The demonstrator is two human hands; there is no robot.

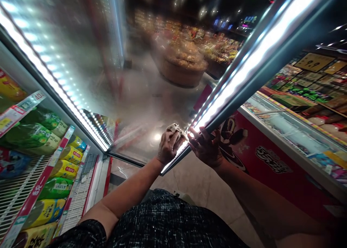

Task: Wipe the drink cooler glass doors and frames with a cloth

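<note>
An open glass freezer door (pixel 130 96), fogged and reflecting the shop, swings out in front of me. Its lit edge frame (pixel 252 56) runs from upper right down to the middle. My left hand (pixel 168 146) is closed on a crumpled pale cloth (pixel 176 129) pressed against the glass near the door's lower edge. My right hand (pixel 205 146) grips the lit edge of the door just to the right, fingers wrapped round the frame.
Cabinet shelves (pixel 40 175) on the left hold green and yellow packets behind price strips. A red chest freezer (pixel 271 157) with ice-cream pictures stands on the right, with produce displays beyond. Tiled floor (pixel 195 183) lies below.
</note>
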